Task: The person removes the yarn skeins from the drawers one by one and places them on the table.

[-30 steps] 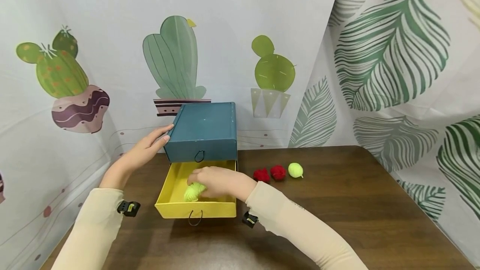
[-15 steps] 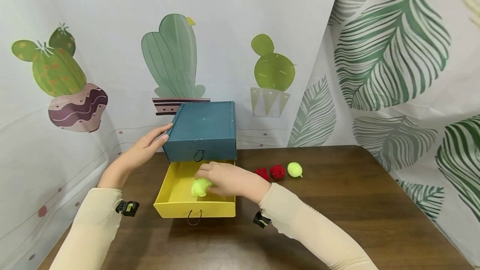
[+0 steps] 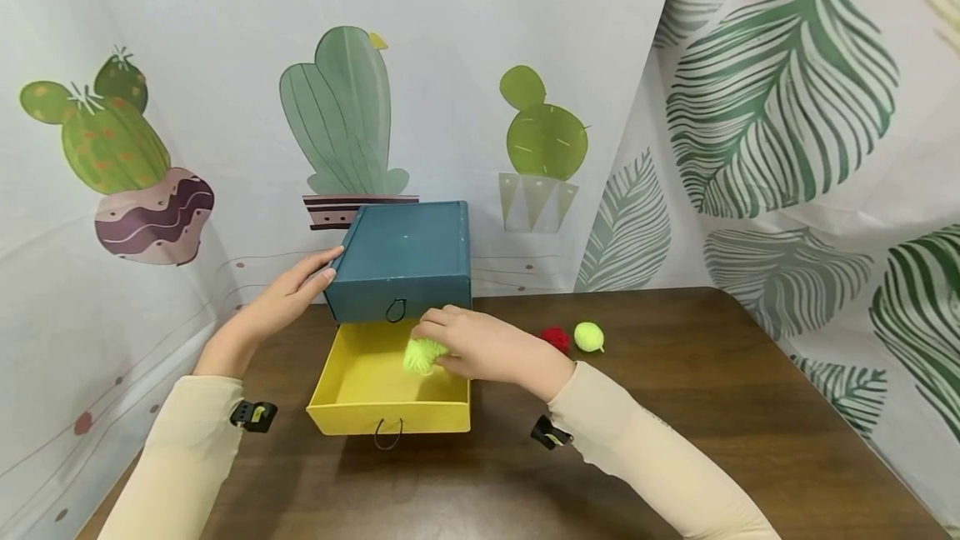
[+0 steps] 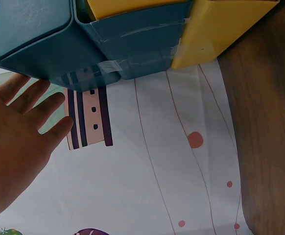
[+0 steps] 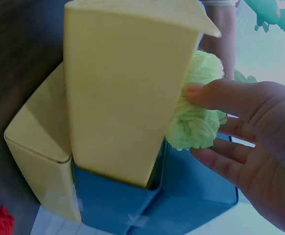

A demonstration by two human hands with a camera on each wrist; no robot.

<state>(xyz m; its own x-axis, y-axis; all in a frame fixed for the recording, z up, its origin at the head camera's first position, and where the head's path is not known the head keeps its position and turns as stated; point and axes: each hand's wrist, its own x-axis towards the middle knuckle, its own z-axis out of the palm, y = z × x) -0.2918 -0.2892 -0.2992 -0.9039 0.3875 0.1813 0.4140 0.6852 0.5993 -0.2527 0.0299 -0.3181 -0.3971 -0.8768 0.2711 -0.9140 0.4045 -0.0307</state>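
My right hand (image 3: 487,346) pinches a lime-green yarn ball (image 3: 424,355) over the right part of a pulled-out yellow drawer (image 3: 390,418). In the right wrist view the thumb lies on one side of the ball and the fingers on the other, with the ball above the drawer's rim. Straight fingers of my left hand (image 3: 281,300) rest against the left side of the blue box (image 3: 405,244), which sits above the drawer. The left wrist view shows those fingertips at the blue box's edge.
On the wooden table (image 3: 675,407), a red yarn ball (image 3: 556,338) and a second lime-green yarn ball (image 3: 589,337) lie right of the box. Another red ball is hidden behind my right hand. A printed cloth (image 3: 450,65) hangs behind the table.
My right hand has lifted the lime-green yarn ball from low in the drawer, moving it right and up. The left hand stays against the blue box.
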